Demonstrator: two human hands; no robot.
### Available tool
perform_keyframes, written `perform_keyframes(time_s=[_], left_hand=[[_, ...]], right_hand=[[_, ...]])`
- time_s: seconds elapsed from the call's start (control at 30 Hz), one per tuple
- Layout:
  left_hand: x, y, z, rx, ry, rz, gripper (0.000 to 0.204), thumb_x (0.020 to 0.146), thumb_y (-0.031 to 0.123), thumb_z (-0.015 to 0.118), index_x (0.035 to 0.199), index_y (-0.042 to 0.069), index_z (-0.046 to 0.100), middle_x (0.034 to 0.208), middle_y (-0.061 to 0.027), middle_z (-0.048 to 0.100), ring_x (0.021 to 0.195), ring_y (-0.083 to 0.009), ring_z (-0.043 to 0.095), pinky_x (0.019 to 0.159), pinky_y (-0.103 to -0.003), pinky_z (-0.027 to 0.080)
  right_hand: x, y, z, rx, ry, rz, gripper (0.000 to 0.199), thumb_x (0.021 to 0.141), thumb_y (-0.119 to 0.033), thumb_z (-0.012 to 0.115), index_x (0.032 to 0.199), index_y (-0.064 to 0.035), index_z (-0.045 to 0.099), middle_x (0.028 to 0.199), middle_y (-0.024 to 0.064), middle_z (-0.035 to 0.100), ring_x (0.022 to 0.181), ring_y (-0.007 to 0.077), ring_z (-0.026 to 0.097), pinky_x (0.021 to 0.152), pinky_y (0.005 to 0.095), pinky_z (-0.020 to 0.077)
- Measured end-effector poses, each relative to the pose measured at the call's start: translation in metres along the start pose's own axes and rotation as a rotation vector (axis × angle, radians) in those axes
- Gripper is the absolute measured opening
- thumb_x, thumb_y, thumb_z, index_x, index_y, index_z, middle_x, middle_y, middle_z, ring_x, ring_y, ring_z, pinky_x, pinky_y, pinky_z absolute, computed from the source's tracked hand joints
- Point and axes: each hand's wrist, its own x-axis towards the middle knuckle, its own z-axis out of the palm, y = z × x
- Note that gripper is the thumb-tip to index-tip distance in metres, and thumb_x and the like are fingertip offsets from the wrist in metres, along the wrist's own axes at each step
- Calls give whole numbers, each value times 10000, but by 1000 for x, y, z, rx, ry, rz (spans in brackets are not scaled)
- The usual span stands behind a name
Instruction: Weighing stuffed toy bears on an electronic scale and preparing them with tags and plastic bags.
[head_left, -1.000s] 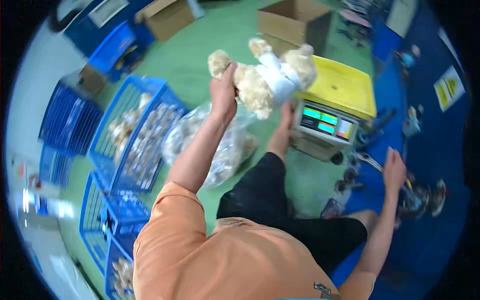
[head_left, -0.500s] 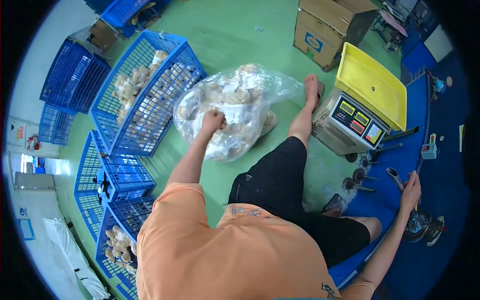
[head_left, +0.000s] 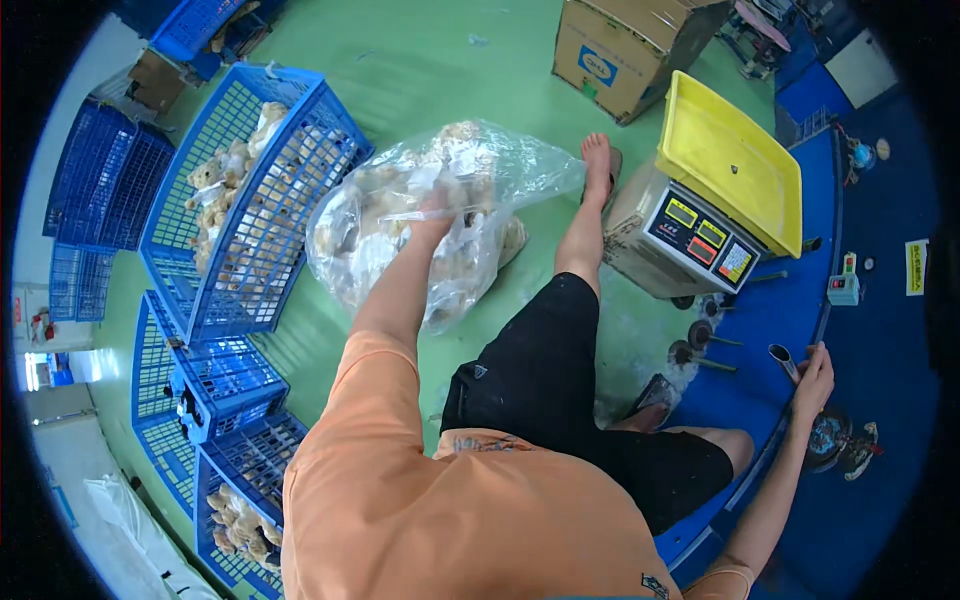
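1. The left hand [head_left: 437, 207] is blurred behind the clear bag's film [head_left: 540, 168]; its fingers are hidden, their grip unclear;
2. the top edge cuts the cardboard box [head_left: 612, 60];
3. the lower edge crops the orange shirt [head_left: 480, 520].

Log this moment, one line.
left hand: at clear plastic bag of plush toys | right hand: beside metal tube | yellow tray on digital scale

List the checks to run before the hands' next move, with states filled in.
1. Left hand clearly visible: not ok; blurred, with plastic over it.
2. Left hand's grip on something: cannot tell.
3. Clear bag holding plush toys: ok.
4. Right hand away from the bag: ok; beside a metal tube.
5. Yellow tray on the scale: ok.
6. Scale's display lit: ok.
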Motion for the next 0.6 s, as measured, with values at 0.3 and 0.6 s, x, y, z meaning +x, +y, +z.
perform_keyframes(time_s=[0.3,0.6], left_hand=[[-55,26,-71,-80,239,243,196,828,182,588,925,22,647,867,-177,683,753,-398,634,681,-480,506],[-79,199,-260,-1297,70,-63,241,984,191,586,1135,10,635,874,-61,676,773,-98,590,679,-242,480]], right_hand=[[-1,-2,-2,33,5,18,494,1064,-422,409,988,-23,690,658,48,577,579,169,513,568,327,409],[-23,-54,21,311,68,-152,234,995,-239,575,1065,-52,696,889,40,684,783,145,596,736,269,483]])
